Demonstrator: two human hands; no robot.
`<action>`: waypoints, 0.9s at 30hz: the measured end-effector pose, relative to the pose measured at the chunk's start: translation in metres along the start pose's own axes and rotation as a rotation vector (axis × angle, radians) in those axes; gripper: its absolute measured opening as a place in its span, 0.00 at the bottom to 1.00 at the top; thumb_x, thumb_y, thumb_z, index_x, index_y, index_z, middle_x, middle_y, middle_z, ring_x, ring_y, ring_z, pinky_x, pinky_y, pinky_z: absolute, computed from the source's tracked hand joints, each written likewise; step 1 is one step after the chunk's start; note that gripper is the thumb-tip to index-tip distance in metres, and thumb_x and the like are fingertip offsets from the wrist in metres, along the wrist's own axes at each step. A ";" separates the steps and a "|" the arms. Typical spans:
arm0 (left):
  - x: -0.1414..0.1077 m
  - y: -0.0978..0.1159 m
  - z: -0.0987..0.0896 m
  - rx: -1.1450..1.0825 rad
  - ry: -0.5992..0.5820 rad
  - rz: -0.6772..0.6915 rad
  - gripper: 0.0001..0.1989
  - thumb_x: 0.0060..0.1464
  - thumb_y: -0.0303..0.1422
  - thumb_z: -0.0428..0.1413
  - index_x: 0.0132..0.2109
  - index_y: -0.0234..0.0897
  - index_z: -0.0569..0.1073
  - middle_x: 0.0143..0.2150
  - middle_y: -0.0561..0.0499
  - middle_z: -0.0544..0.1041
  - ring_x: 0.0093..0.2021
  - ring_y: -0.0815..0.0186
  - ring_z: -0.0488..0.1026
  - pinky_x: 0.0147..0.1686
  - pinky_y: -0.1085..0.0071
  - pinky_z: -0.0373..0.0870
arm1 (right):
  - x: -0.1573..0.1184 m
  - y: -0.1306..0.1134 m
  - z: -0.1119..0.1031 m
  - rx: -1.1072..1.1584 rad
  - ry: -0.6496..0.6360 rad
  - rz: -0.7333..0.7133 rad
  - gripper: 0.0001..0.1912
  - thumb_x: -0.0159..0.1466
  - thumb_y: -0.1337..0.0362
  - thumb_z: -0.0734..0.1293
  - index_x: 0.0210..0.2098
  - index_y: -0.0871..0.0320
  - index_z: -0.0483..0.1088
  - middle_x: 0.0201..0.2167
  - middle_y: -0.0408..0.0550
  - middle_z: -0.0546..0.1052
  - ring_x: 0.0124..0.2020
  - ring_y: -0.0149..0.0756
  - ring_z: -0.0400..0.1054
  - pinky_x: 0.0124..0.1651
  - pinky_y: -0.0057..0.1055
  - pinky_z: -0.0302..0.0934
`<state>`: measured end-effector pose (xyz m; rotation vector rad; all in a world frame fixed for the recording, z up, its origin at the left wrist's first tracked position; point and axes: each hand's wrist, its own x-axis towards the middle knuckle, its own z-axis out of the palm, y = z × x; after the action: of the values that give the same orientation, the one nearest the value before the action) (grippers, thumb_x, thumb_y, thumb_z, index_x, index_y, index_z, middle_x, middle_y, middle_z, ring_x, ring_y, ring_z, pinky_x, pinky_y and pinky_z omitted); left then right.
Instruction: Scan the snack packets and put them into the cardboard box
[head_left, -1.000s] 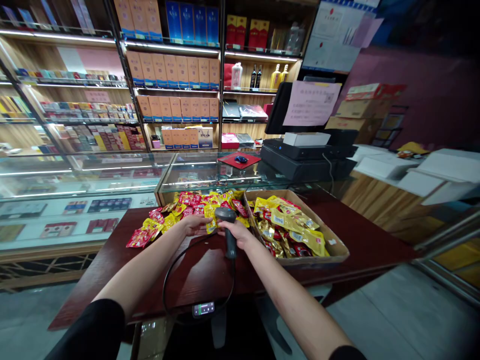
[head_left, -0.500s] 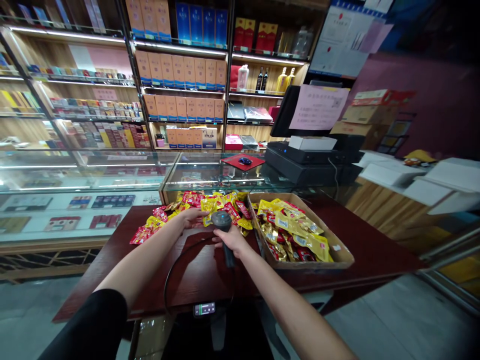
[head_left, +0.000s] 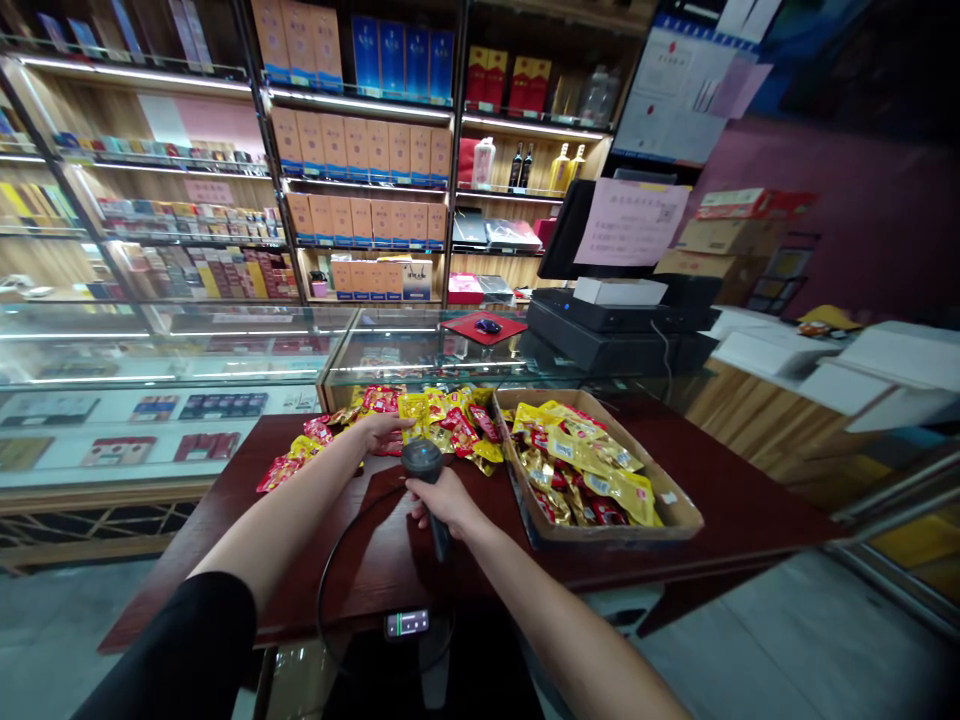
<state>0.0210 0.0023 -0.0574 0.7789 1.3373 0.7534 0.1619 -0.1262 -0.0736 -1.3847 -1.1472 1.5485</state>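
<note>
My right hand [head_left: 448, 497] is wrapped round the handle of a black barcode scanner [head_left: 422, 458], whose head tilts toward the pile of packets. A thin cable curves from it over the dark red table. My left hand [head_left: 382, 432] pinches a yellow snack packet [head_left: 413, 412], raised a little in front of the scanner head. Behind both hands lies a loose pile of red and yellow snack packets [head_left: 461, 428], spreading left along the table. Right of the scanner stands an open cardboard box [head_left: 679, 522] filled with gold, yellow and red packets.
The dark red table [head_left: 367, 560] backs onto a glass display counter [head_left: 360, 350]. On the counter are a mouse [head_left: 487, 326] on a red mat, a monitor [head_left: 559, 232] and black checkout equipment [head_left: 592, 330]. A lit phone [head_left: 406, 624] sits at the table's near edge.
My right hand has brought the scanner left and slightly nearer me. The yellow packet in my left hand now stands more upright, facing the scanner. The view has shifted slightly.
</note>
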 end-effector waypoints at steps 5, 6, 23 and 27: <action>0.001 0.001 0.000 0.014 -0.009 -0.001 0.26 0.38 0.29 0.70 0.43 0.39 0.66 0.32 0.56 0.74 0.26 0.74 0.70 0.26 0.78 0.70 | -0.004 -0.001 0.002 -0.031 0.024 0.000 0.06 0.56 0.67 0.66 0.24 0.60 0.65 0.14 0.39 0.67 0.12 0.29 0.63 0.11 0.23 0.56; 0.001 0.001 0.000 0.019 -0.003 -0.001 0.27 0.38 0.29 0.70 0.44 0.39 0.67 0.33 0.56 0.75 0.26 0.74 0.70 0.27 0.78 0.70 | -0.004 -0.001 0.002 -0.032 0.029 -0.002 0.07 0.56 0.67 0.66 0.23 0.60 0.65 0.13 0.39 0.67 0.12 0.29 0.63 0.11 0.23 0.56; 0.015 -0.003 -0.007 0.143 -0.085 0.086 0.19 0.40 0.34 0.68 0.41 0.37 0.73 0.36 0.50 0.77 0.31 0.67 0.74 0.26 0.75 0.71 | 0.007 0.004 -0.001 0.015 0.016 0.009 0.08 0.53 0.65 0.68 0.21 0.60 0.66 0.13 0.42 0.68 0.12 0.31 0.64 0.13 0.26 0.57; 0.006 -0.002 -0.008 0.105 -0.052 0.057 0.17 0.41 0.31 0.68 0.39 0.36 0.71 0.33 0.52 0.76 0.26 0.72 0.71 0.26 0.76 0.72 | 0.015 0.002 -0.007 0.161 0.092 -0.065 0.04 0.49 0.69 0.70 0.26 0.61 0.72 0.20 0.44 0.74 0.20 0.31 0.68 0.20 0.26 0.61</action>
<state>0.0140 0.0065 -0.0630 0.9172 1.3207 0.7076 0.1665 -0.1120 -0.0803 -1.2856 -0.9801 1.4820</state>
